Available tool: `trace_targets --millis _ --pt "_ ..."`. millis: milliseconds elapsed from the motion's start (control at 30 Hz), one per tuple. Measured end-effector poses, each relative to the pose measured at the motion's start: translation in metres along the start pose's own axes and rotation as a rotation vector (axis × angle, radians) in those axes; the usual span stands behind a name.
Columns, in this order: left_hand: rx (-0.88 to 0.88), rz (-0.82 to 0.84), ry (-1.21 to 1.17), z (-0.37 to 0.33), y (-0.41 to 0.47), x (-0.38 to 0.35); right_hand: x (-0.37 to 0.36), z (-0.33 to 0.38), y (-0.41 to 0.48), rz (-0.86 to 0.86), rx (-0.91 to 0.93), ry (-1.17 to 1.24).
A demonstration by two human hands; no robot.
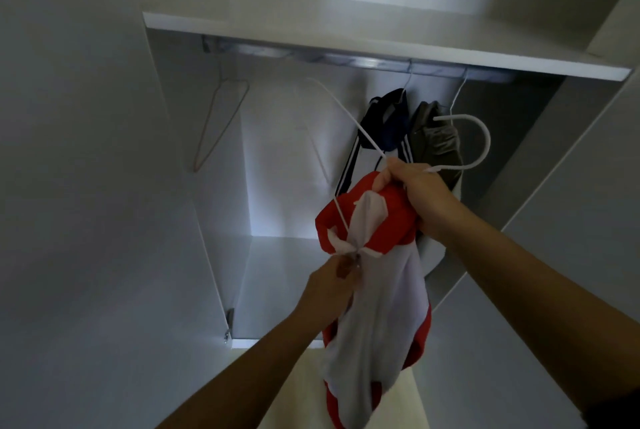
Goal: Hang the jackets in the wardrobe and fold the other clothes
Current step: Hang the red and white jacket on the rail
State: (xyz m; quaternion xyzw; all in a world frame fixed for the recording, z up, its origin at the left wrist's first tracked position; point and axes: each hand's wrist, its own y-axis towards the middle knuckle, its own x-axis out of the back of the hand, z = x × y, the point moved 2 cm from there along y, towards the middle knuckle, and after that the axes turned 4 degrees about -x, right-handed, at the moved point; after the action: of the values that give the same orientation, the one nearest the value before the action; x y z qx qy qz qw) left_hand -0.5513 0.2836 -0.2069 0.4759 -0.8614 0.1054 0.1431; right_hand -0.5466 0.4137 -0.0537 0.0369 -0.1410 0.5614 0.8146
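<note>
**A:** Where is the red and white jacket [381, 307]?

**B:** In front of the open wardrobe [104, 186], held up in both hands below the rail [346, 59]. It is bunched and hangs down in a loose column, red at the collar and edges, white through the middle.

**A:** What is the right hand [415, 193] doing?

**B:** Its fingers are clamped round the neck of a white hanger [487, 141], with the red collar gathered under the same grip. The hanger's hook curves out to the right, clear of the rail, and one arm slants up to the left.

**A:** And the left hand [329, 290]?

**B:** Lower down, its fingertips pinch a knot of white fabric where the hanger's other arm ends.

**A:** Is anything on the rail?

**B:** A navy jacket [388, 123] with white stripes and an olive jacket [436, 141] hang side by side to the right, just behind the held hanger. A bare wire hanger [225, 123] hangs well apart at the left end. A white shelf [346, 42] sits just above the rail.
</note>
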Motion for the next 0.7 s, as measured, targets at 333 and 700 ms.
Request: trace_targets --millis 333,700 --pt "-0.052 -0.093 -0.130 -0.008 0.023 -0.007 0.011 0.007 0.000 -0.106 0.003 0.120" --pt "0.519 0.214 -0.144 0.030 0.007 0.006 0.003 0.012 0.003 -0.151 -0.015 0.141"
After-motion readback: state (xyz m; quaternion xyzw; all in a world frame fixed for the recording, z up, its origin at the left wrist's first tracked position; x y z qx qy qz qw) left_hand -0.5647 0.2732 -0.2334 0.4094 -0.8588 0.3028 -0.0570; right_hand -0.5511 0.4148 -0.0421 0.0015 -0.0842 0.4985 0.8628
